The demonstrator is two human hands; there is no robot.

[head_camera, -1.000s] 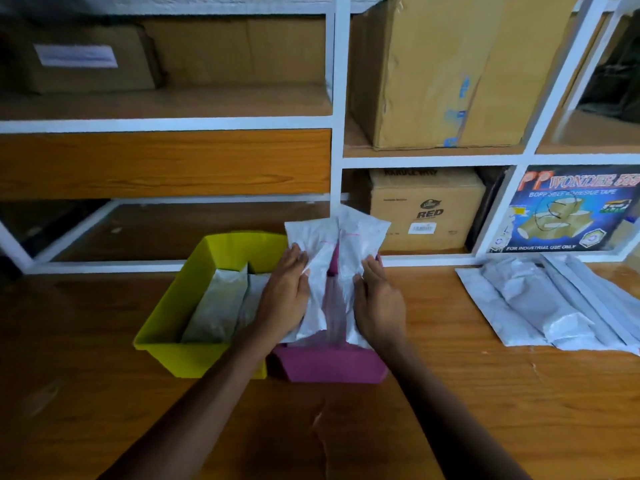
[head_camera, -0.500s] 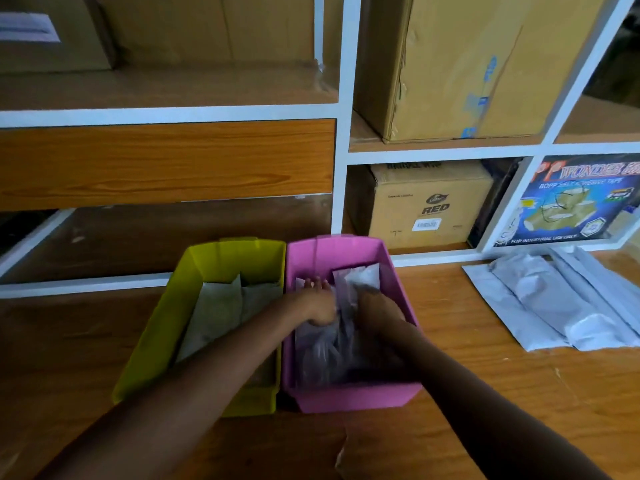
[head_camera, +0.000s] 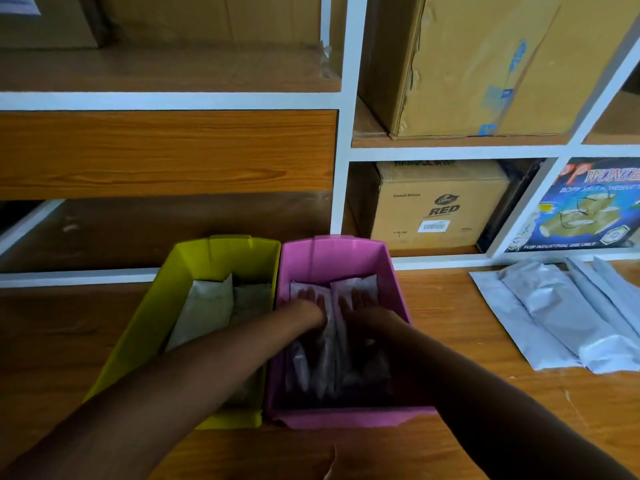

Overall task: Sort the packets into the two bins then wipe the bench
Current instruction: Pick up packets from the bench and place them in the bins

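A pink bin (head_camera: 332,252) and a yellow-green bin (head_camera: 221,247) stand side by side on the wooden bench. Both of my hands are inside the pink bin. My left hand (head_camera: 310,304) and my right hand (head_camera: 363,306) lie flat with straight fingers on the white packets (head_camera: 360,284) in it, pressing them down. The yellow-green bin holds pale packets (head_camera: 211,299). Several silver-white packets (head_camera: 554,306) lie in a loose pile on the bench to the right.
The wooden bench (head_camera: 485,393) runs under a white-framed shelf unit (head_camera: 341,188). Cardboard boxes (head_camera: 436,206) and a blue tape carton (head_camera: 588,206) fill the shelves behind the bins.
The two packets that stood upright between my hands now lie down inside the pink bin. Both hands went from gripping them to pressing flat on them. The view has moved closer.
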